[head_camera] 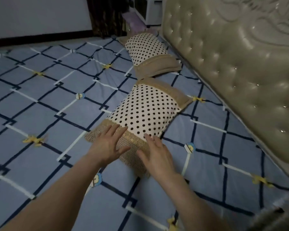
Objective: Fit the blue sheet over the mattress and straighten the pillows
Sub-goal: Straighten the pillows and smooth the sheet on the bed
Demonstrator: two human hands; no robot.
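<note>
Both flat hands (107,144) on pillow (140,110)

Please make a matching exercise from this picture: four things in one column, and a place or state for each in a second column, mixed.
1. near polka-dot pillow with gold trim
2. far polka-dot pillow
3. blue sheet with checked lines
4. beige tufted headboard

a. upright at the right
b. spread flat
c. under both hands
d. untouched, near the curtain

Pairs: 1-c, 2-d, 3-b, 4-a

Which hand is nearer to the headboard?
Right. The right hand lies on the near pillow's trim on the side toward the headboard; the left hand lies farther from it.
</note>
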